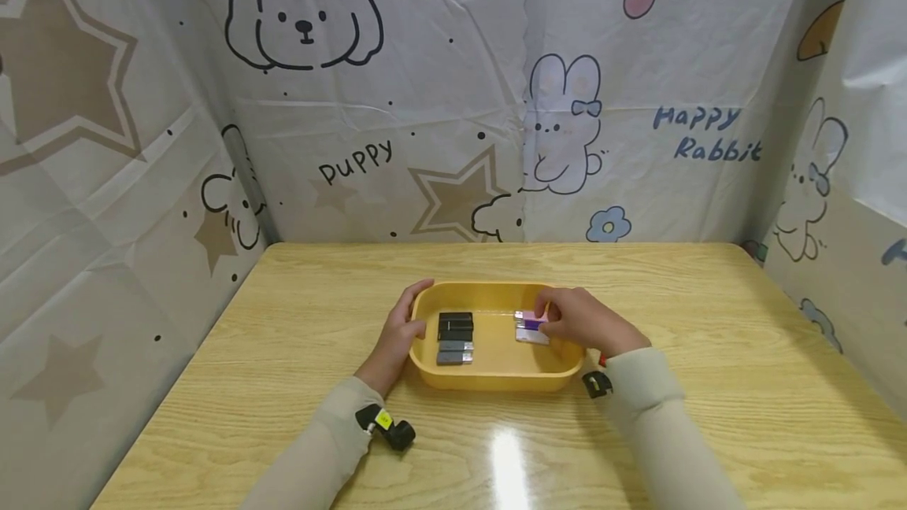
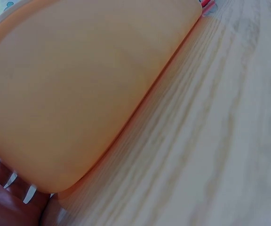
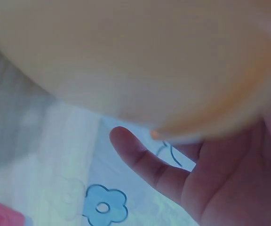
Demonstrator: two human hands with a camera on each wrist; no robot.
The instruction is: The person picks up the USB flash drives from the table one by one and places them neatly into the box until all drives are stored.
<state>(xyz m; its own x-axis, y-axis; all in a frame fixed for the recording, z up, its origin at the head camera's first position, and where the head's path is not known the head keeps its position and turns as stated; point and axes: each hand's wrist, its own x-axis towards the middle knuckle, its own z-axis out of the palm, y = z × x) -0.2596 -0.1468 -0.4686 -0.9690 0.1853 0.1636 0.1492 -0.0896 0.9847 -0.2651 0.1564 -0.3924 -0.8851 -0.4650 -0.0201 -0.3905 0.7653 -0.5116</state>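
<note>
My left hand (image 1: 390,345) grips the left end of a yellow plastic bin (image 1: 496,382), its thumb at the rim. The bin's outer wall (image 2: 79,94) fills much of the left wrist view. My right hand (image 1: 584,321) reaches over the right end; thumb and index finger pinch a purple USB flash drive (image 1: 531,325). Beside it lie a pink drive (image 1: 525,315) and a white drive (image 1: 531,336), partly under the fingers. At the bin's left, several black drives (image 1: 455,327) form a column above grey drives (image 1: 453,357) with metal plugs. In the right wrist view the bin hides the fingertips.
The bin stands on a wood-grain table (image 1: 319,290) walled in by printed cloth (image 1: 425,101). A red object (image 1: 603,359), partly hidden by the right wrist, lies right of the bin; a pinkish-red piece (image 3: 3,215) also shows in the right wrist view.
</note>
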